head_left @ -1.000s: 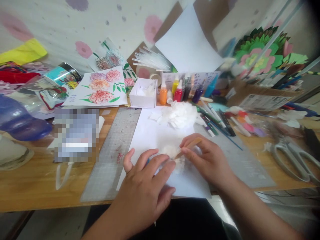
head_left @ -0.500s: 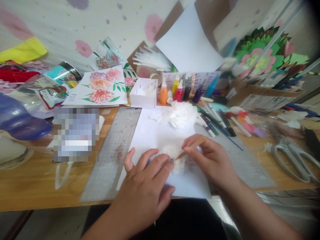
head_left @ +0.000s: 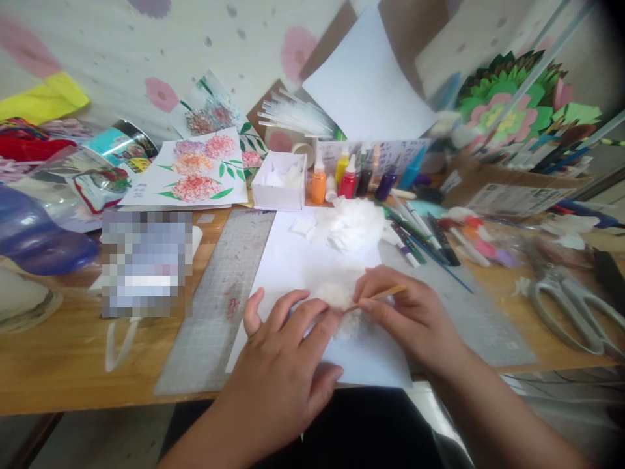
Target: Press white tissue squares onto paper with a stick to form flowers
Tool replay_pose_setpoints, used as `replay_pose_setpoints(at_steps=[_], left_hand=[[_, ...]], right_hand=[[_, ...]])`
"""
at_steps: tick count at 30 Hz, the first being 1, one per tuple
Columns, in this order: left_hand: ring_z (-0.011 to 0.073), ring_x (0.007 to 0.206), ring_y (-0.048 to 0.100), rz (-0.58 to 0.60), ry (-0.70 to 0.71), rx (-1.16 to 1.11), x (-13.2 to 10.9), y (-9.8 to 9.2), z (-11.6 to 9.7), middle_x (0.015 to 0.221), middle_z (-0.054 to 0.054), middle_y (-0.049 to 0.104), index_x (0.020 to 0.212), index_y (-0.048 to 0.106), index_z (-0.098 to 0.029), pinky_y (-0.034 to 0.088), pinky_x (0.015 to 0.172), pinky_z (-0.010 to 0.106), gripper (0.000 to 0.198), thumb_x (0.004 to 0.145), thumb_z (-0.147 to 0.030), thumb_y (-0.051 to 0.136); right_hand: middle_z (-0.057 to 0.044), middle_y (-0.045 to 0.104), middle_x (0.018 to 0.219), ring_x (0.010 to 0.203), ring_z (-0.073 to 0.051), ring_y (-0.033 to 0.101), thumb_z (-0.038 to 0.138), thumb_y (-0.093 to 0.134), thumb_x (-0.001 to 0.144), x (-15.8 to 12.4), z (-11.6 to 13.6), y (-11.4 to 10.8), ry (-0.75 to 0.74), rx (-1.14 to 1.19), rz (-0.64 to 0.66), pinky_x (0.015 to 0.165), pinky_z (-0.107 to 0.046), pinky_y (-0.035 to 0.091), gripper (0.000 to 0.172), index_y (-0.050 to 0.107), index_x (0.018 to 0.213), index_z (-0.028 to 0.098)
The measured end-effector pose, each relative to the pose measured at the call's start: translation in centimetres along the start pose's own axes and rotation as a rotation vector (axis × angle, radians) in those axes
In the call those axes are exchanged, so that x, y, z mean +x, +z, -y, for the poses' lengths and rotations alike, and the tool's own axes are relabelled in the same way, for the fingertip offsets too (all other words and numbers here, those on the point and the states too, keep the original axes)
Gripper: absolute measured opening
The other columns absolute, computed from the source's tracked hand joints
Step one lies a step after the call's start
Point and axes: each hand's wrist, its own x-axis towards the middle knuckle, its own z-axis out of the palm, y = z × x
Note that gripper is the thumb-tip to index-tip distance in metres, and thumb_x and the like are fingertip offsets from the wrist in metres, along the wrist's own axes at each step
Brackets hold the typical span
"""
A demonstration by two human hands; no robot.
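Observation:
Pinched between the thumb and fingers of my right hand (head_left: 413, 316) is a wooden craft stick (head_left: 388, 293), its tip down by the left fingertips. My left hand (head_left: 286, 348) lies spread over a sheet of white paper (head_left: 283, 267), its index and middle fingertips at the edge of a fluffy white cluster (head_left: 334, 293). Part of that cluster is hidden by both hands. Something blue shows between the left fingers, too covered to name. Beyond the hands, a heap of small white pieces (head_left: 349, 225) rests on the same sheet.
A grey cutting mat (head_left: 215, 312) lies under the paper. Paint bottles (head_left: 318, 182) and a white box (head_left: 278, 185) stand behind. Pens and a brush (head_left: 452, 270) lie right of the heap, scissors (head_left: 566, 306) farther right. A blurred-out device (head_left: 149, 267) is at left.
The craft stick has tilted lower, closer to level, and my right hand has shifted slightly with it. My left hand stays nearly in place.

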Motion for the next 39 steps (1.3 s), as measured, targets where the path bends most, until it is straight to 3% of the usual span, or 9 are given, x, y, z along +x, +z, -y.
replay_pose_setpoints(at_steps=[4,9,15,22,29,34,39], left_hand=[[0.0284,0.122,0.044,0.013,0.001,0.004,0.1,-0.1,-0.1,0.122,0.001,0.061,0.121,0.056,-0.029,0.003,0.108,0.058,0.035,0.086,-0.033,0.055],[0.0287,0.123,0.043,-0.012,0.023,0.023,0.0,0.0,0.0,0.126,0.001,0.06,0.12,0.058,-0.029,0.0,0.109,0.057,0.034,0.086,-0.032,0.055],[0.0273,0.123,0.044,-0.056,0.104,0.036,-0.4,0.2,0.1,0.127,0.001,0.062,0.122,0.058,-0.024,-0.003,0.112,0.054,0.036,0.087,-0.027,0.053],[0.0291,0.124,0.044,-0.01,0.093,0.04,-0.2,0.0,0.0,0.127,0.0,0.062,0.123,0.057,-0.027,-0.001,0.111,0.057,0.037,0.086,-0.026,0.054],[0.0304,0.122,0.046,-0.032,0.065,0.034,-0.2,0.0,-0.1,0.127,0.002,0.06,0.116,0.06,-0.028,0.005,0.109,0.06,0.032,0.084,-0.028,0.057],[0.0294,0.122,0.046,-0.044,0.046,-0.005,-0.3,0.0,0.0,0.128,0.004,0.059,0.114,0.061,-0.027,0.007,0.109,0.058,0.031,0.083,-0.03,0.057],[0.0275,0.126,0.043,-0.031,0.116,0.004,-0.2,0.0,0.1,0.132,0.0,0.058,0.121,0.057,-0.027,0.001,0.112,0.054,0.037,0.084,-0.024,0.055]], right_hand=[[-0.001,0.065,0.073,0.07,-0.015,0.062,0.021,0.058,0.084,-0.1,0.0,-0.2,0.006,0.027,-0.004,0.065,-0.029,0.049,0.01,0.06,0.073,0.021],[-0.001,0.066,0.077,0.076,-0.017,0.064,0.023,0.06,0.085,-0.5,-0.9,-0.4,0.068,0.074,-0.19,0.068,-0.03,0.05,0.008,0.064,0.079,0.024],[-0.001,0.067,0.079,0.075,-0.015,0.063,0.021,0.06,0.085,0.0,-0.5,-0.1,-0.015,-0.023,-0.026,0.07,-0.03,0.05,0.008,0.063,0.078,0.022],[-0.001,0.067,0.077,0.072,-0.015,0.063,0.021,0.061,0.084,0.3,-0.4,0.1,-0.004,-0.107,-0.086,0.068,-0.031,0.05,0.012,0.062,0.073,0.023],[-0.001,0.066,0.079,0.076,-0.016,0.063,0.021,0.061,0.085,-0.2,-0.8,-0.1,0.024,0.034,-0.149,0.069,-0.031,0.05,0.01,0.064,0.076,0.023],[-0.001,0.065,0.077,0.075,-0.016,0.062,0.019,0.06,0.085,-0.1,-0.4,-0.1,-0.008,0.027,-0.07,0.07,-0.032,0.049,0.01,0.064,0.076,0.023],[-0.002,0.065,0.074,0.073,-0.017,0.061,0.018,0.059,0.084,0.1,0.1,-0.1,-0.024,0.029,-0.015,0.068,-0.033,0.049,0.01,0.062,0.075,0.023]])
